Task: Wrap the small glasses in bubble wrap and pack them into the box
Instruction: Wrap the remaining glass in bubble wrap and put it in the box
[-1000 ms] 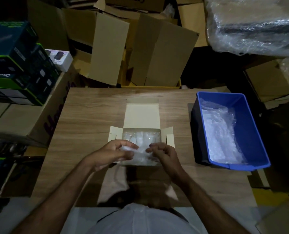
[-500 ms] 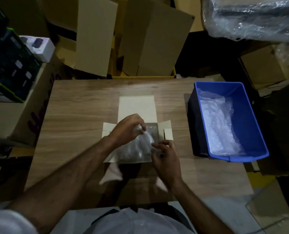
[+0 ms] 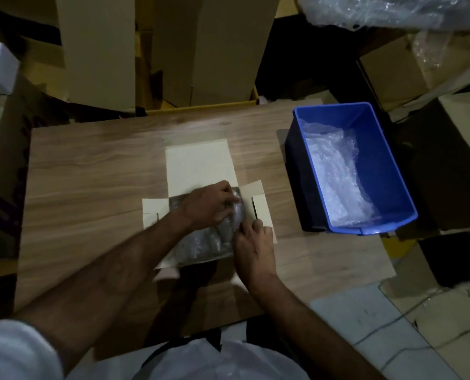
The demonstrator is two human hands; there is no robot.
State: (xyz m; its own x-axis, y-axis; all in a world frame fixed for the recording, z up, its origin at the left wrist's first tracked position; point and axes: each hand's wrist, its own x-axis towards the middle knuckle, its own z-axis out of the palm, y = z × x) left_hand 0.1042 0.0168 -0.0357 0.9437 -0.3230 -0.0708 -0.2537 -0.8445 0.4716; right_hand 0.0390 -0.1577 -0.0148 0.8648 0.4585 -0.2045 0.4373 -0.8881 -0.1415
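Note:
An open white cardboard box (image 3: 198, 163) lies on the wooden table (image 3: 91, 174), lid flap folded back and side flaps spread out. Inside it lie bubble-wrapped glasses (image 3: 209, 242), packed side by side. My left hand (image 3: 209, 207) reaches into the far right part of the box, fingers curled down on a wrapped glass there. My right hand (image 3: 253, 242) sits at the box's right edge with its fingertips on the wrap. The glasses under my hands are hidden.
A blue plastic bin (image 3: 387, 171) holding sheets of bubble wrap (image 3: 335, 176) stands on the table's right side. Cardboard boxes (image 3: 168, 50) crowd behind the table. A plastic-wrapped bundle (image 3: 392, 9) sits at the top right. More cartons lie right of the table.
Both hands carried the wrapped glass from in front of the box into it. My left hand went deeper towards the box's far right corner; the right followed to the right edge.

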